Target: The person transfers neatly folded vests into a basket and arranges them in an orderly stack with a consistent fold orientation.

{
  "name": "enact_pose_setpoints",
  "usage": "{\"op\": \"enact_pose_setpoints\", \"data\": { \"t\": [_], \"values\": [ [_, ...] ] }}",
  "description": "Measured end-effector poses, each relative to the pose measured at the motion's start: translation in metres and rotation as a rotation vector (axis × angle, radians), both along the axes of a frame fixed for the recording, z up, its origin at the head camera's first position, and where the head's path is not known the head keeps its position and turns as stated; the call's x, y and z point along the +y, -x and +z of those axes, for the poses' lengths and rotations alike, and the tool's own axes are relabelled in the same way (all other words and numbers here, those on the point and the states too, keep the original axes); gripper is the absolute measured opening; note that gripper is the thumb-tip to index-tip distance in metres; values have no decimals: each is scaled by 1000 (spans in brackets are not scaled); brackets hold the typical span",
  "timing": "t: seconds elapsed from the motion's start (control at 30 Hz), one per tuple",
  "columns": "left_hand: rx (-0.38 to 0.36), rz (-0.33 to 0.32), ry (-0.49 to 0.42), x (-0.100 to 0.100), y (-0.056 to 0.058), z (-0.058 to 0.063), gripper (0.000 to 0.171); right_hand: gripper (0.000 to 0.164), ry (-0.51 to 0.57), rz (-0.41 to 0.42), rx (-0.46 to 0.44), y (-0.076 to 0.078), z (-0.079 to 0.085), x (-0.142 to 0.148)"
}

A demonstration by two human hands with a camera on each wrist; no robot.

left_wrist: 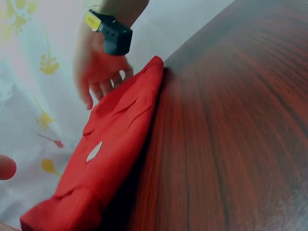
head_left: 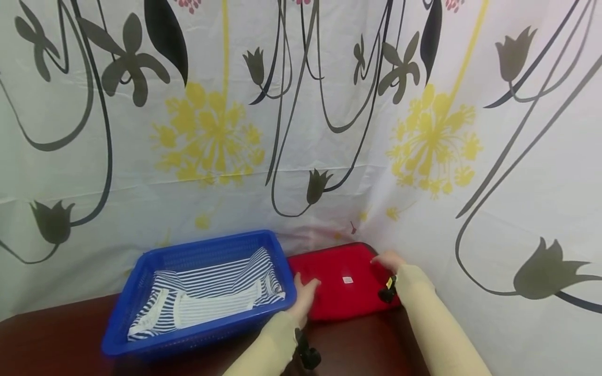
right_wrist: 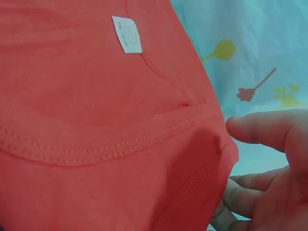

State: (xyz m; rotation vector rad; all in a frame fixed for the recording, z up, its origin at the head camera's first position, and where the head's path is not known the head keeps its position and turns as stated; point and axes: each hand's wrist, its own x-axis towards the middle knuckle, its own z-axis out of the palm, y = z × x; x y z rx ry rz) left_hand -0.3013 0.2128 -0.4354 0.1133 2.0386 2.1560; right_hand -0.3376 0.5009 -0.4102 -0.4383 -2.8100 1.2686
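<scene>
A red garment (head_left: 336, 300) with stitched seams lies folded on the dark wooden table (head_left: 357, 347), right of the blue basket. Its small white label (right_wrist: 128, 34) faces up. My left hand (head_left: 304, 298) is at the garment's left side, close to the basket's corner, with thumb and fingers apart. At the far right edge is my right hand (head_left: 390, 261). The right wrist view shows that hand's thumb (right_wrist: 262, 127) by the cloth's edge and its other fingers (right_wrist: 245, 192) beside and partly behind that edge. Most of the left hand is outside the left wrist view.
The blue plastic basket (head_left: 197, 330) stands at the left, holding a blue-and-white striped garment (head_left: 213, 292). A white curtain (head_left: 301, 156) printed with flowers hangs behind the table and along its right side.
</scene>
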Motion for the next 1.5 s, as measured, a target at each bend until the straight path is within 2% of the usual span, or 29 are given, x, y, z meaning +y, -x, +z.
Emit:
{"op": "enact_pose_setpoints", "data": {
  "t": [0.07,0.17,0.27,0.4,0.63,0.8,0.93,1.03,1.13,1.23,1.37,1.5],
  "values": [
    [5,27,-24,-1,1,-2,80,37,30,-8,-5,-2,-1,2],
    [6,58,-54,-3,2,-4,81,37,78,-21,-31,-7,0,6],
    [-5,59,-63,-4,2,-6,83,52,111,-29,-82,-11,3,8],
    [-27,55,-63,-5,2,-5,86,70,96,-12,-142,-17,8,9],
    [-71,23,-50,-6,2,0,89,65,71,27,-202,-20,16,8],
    [-90,-8,-58,-6,1,0,89,69,60,52,-238,-23,17,10],
    [-80,9,-27,-3,0,-3,83,66,30,84,-235,-25,13,12],
    [-58,26,-3,-1,-1,-4,79,63,46,128,-234,-27,11,13],
    [-45,7,11,1,-2,-3,75,62,88,162,-222,-29,11,15],
    [-40,-43,11,2,-4,-3,66,58,97,211,-206,-32,11,16],
    [-40,-114,-18,3,-5,-3,55,64,78,231,-199,-36,12,16],
    [-42,-155,-47,4,-6,-2,54,61,116,254,-199,-38,11,19]
  ]
}}
